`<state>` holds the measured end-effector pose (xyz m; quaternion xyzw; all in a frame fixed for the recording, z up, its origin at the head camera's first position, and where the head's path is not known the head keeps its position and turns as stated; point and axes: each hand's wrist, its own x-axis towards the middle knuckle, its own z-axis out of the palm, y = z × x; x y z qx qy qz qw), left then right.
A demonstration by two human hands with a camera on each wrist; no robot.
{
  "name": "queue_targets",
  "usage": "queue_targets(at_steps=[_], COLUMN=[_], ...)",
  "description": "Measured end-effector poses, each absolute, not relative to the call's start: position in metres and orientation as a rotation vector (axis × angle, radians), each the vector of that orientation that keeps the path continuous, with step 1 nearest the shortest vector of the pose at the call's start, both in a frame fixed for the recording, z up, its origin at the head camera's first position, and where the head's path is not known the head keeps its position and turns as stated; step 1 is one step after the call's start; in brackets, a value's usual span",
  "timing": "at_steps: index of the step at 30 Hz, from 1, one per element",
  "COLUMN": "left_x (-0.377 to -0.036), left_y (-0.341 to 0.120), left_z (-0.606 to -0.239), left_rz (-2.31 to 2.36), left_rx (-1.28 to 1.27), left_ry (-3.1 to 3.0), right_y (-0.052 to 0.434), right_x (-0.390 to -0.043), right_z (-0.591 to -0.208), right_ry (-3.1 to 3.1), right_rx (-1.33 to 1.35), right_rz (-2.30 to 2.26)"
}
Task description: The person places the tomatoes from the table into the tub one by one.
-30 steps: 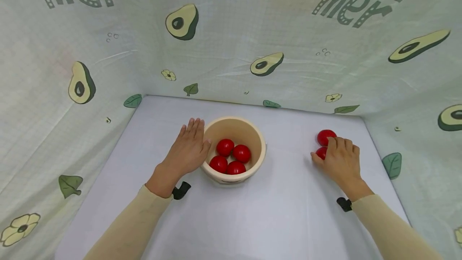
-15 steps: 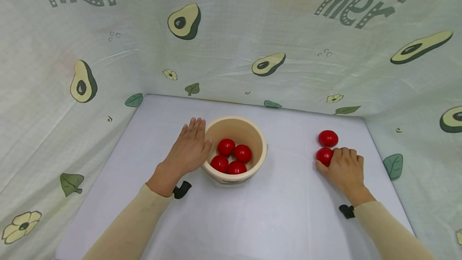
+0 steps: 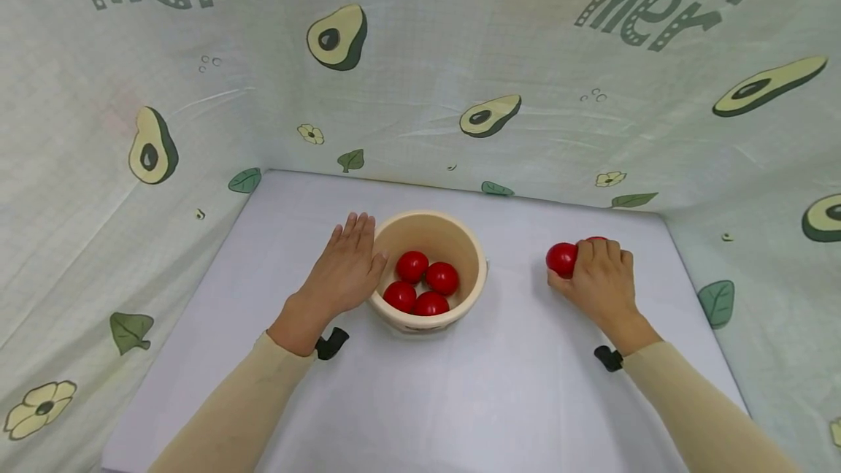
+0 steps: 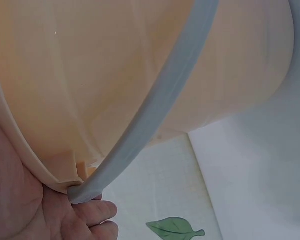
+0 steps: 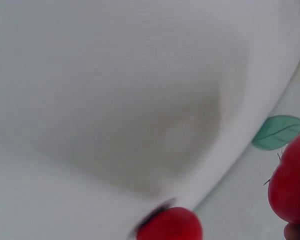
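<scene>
Care with the grip matters most: the right hand (image 3: 601, 276) curls round a red tomato (image 3: 561, 259) above the table (image 3: 512, 400), while the flat, open left hand (image 3: 342, 272) braces the beige bucket (image 3: 469, 247) holding four tomatoes (image 3: 423, 287).

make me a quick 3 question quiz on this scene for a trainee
1. How many tomatoes lie inside the bucket?
2. True or false: the left hand rests with straight fingers against the bucket's outer wall.
3. What does the right hand hold? A) a red tomato B) the bucket's handle C) nothing

Key:
1. Four tomatoes.
2. True.
3. A: it grips the red tomato; another tomato peeks out just behind its fingers.
</scene>
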<state>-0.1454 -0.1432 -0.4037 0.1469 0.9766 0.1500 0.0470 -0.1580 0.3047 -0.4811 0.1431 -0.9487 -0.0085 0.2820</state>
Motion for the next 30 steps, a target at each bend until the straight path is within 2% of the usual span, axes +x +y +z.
queue_targets(at_steps=[17, 24, 30], left_x=[-0.147, -0.147, -0.146], left_y=[-0.144, -0.144, -0.144], left_z=[-0.403, -0.402, -0.402], left_rz=[0.438, 0.435, 0.436], left_rx=[0.456, 0.45, 0.451], left_ry=[2.985, 2.981, 2.98], right_y=[0.22, 0.178, 0.148], right_x=[-0.184, -0.184, -0.18], right_z=[-0.415, -0.385, -0.379], right_ry=[-2.449, -2.409, -2.34], right_rx=[0.547, 0.652, 0.738], right_rz=[0.068, 0.111, 0.156])
